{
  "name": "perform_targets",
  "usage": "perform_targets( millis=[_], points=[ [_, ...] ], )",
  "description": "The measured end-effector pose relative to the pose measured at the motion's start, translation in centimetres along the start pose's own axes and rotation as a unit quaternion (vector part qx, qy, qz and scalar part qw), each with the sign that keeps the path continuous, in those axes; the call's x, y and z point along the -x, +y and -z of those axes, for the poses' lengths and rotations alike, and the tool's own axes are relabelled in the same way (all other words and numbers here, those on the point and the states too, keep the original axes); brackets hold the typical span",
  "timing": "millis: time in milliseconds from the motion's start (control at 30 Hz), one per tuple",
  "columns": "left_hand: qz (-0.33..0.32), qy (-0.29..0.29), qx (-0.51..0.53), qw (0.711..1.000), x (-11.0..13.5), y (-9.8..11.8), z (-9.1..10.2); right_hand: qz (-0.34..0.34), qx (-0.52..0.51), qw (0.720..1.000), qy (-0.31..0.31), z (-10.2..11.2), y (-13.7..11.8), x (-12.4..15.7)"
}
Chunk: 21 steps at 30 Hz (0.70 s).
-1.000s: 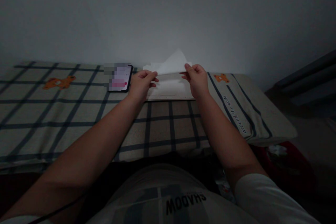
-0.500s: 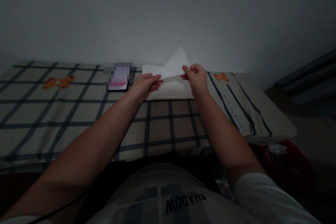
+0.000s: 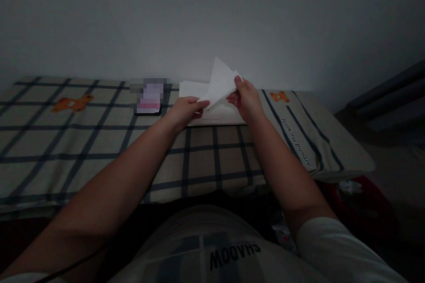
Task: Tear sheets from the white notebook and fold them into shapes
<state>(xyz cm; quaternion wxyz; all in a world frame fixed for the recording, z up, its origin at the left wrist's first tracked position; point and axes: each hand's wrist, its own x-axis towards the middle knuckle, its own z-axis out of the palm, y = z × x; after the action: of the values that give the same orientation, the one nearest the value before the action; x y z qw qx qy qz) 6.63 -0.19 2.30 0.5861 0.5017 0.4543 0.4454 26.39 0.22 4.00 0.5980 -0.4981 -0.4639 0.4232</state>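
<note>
A folded white sheet of paper (image 3: 220, 82) is held up between both hands, tilted with one corner pointing up. My left hand (image 3: 184, 111) pinches its lower left corner, fingers closed. My right hand (image 3: 245, 99) pinches its right edge, fingers closed too. Under the hands a flat white pad or stack of paper (image 3: 212, 114) lies on the checked bedcover (image 3: 99, 141) near the wall.
A phone (image 3: 149, 101) with a lit screen lies on the bedcover left of the paper. The cover carries orange bear prints (image 3: 72, 103) and dark lettering at the right. A white wall stands behind. Dark red things sit low at the right (image 3: 361, 203).
The sheet has turned from nearly level to steeply tilted. My left hand dropped lower and moved right; my right hand rose slightly.
</note>
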Motion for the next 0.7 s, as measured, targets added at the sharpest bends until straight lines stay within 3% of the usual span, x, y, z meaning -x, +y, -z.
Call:
perform_targets(
  millis=[167, 300, 500, 700],
  points=[
    [-0.008, 0.014, 0.013, 1.0, -0.4, -0.3, 0.1, -0.044, 0.01, 0.994, -0.096, -1.0, 0.4, 0.7],
    [-0.006, -0.005, -0.024, 1.0, -0.5, -0.6, 0.1, -0.056, -0.003, 0.992, -0.116, -1.2, 0.6, 0.9],
    [-0.086, 0.03, -0.061, 0.994, 0.3, -0.3, 0.0, -0.055, 0.009, 0.983, -0.173, -1.0, 0.6, 1.2],
    [-0.061, 0.035, -0.119, 0.99, 1.2, 0.6, -0.2, -0.041, 0.043, 0.983, -0.174, -1.0, 0.7, 1.2]
  ],
)
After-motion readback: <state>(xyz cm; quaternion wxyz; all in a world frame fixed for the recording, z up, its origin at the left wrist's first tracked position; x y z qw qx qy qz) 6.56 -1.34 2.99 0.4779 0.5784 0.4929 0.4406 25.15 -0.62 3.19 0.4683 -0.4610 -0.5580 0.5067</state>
